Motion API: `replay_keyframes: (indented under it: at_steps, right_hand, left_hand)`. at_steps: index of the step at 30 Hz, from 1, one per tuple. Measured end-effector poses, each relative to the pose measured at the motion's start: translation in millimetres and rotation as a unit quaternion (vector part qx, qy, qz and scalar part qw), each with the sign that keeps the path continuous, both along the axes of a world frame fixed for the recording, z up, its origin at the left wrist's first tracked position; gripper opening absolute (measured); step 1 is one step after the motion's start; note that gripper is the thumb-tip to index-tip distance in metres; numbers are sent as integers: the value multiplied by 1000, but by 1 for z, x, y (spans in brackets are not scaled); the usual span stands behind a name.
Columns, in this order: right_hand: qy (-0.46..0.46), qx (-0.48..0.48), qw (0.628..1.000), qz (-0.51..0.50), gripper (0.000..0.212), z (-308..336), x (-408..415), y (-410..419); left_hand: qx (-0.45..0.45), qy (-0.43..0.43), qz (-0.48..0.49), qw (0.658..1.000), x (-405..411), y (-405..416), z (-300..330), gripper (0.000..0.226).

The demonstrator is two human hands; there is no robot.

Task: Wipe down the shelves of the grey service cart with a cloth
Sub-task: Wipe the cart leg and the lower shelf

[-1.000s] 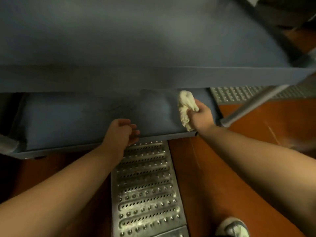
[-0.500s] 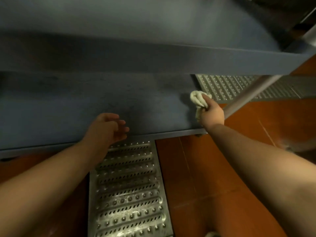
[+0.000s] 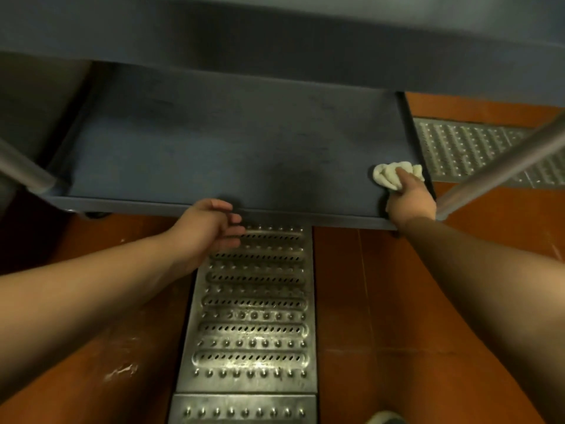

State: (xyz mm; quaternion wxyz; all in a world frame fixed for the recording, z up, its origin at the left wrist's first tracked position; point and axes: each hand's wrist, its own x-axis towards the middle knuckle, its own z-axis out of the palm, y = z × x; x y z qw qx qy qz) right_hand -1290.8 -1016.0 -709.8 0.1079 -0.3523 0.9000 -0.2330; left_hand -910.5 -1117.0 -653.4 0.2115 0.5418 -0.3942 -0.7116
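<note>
1. The right hand [image 3: 409, 200] has its fingers curled round a bunched white cloth [image 3: 394, 174] and presses it onto the lower shelf [image 3: 232, 148] of the grey cart, in the shelf's near right corner, just inside the raised right rim.
2. The cloth looks soft, light and limp; it should crumple to whatever shape the fingers give it. A wad held in the fist, as here, seems the sensible hold, with a fold left sticking out ahead of the knuckles to do the wiping.
3. The left hand [image 3: 211, 224] holds nothing. Its fingers are relaxed and loosely curved, and it hovers at the middle of the shelf's near edge; whether it touches the rim I cannot tell.
4. The shelf itself looks hard, flat and smooth, so the cloth should slide easily over it. Faint smudges show across its middle.
5. The upper shelf [image 3: 275, 35] overhangs the far part of the lower one.
6. A metal leg [image 3: 501, 169] slants past the right corner, close beside the cloth.
7. Below lies an orange floor [image 3: 382, 301] with a perforated metal grate [image 3: 253, 301].
</note>
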Motion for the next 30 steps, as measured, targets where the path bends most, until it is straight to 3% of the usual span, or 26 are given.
replay_keyframes:
  at_steps: [5,13,21,30]
  right_hand:
    - [-63,-21,995,-79,60,-3,17,8]
    - [-71,11,994,-83,64,3,59,-21]
    - [-88,-18,995,-33,58,-2,160,-81]
    - [-9,23,999,43,57,2,277,-141]
  left_hand:
    - [-13,36,12,999,9,-17,14,36]
    - [-38,66,48,996,37,-43,32,38]
    - [-36,67,89,993,94,-69,31,36]
    - [-29,49,152,987,148,-92,27,41]
